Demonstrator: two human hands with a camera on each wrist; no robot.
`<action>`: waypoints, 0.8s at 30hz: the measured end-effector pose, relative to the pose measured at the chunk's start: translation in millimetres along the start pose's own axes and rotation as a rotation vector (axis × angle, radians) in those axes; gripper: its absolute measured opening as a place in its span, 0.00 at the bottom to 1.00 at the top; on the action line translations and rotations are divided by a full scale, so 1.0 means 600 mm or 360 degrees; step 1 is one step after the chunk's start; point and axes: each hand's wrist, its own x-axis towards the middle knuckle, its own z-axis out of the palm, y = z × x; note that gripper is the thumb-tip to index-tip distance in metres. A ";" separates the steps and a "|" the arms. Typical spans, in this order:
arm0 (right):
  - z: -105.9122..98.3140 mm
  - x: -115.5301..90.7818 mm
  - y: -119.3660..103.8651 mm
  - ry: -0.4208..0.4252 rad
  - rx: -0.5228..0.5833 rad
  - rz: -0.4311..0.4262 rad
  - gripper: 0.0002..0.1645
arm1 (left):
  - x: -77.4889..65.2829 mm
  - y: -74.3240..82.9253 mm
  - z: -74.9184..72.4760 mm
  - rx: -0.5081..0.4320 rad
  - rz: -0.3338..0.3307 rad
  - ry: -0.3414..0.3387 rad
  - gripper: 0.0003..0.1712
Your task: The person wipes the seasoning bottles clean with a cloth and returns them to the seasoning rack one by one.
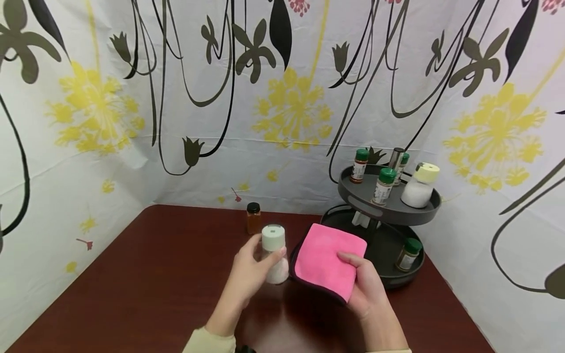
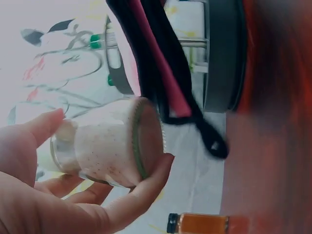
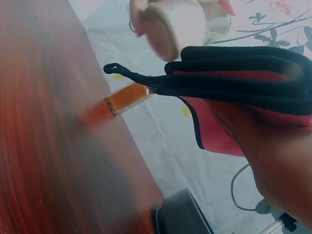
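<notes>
My left hand (image 1: 252, 267) grips a glass jar (image 1: 277, 267) with a pale lid and whitish, speckled contents, lifted above the table. In the left wrist view the jar (image 2: 109, 141) lies between thumb and fingers, its round base showing. A folded pink cloth (image 1: 328, 257) with black edging is held in my right hand (image 1: 371, 289), thumb on top. The folds of the cloth (image 3: 234, 87) and a small hanging loop appear in the right wrist view. Cloth and jar are close together; whether they touch I cannot tell.
A small amber bottle (image 1: 253, 219) with a black cap stands behind the jar on the dark red table (image 1: 176, 274). To the right is a two-tier black rack (image 1: 384, 213) carrying several green-capped spice bottles and a yellow-lidded jar (image 1: 419, 186). Patterned fabric (image 1: 212, 113) hangs behind.
</notes>
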 end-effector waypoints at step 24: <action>0.143 -0.033 0.052 0.0185 -0.1289 -0.0752 0.29 | 0.013 -0.016 0.017 0.0365 0.0231 0.0124 0.27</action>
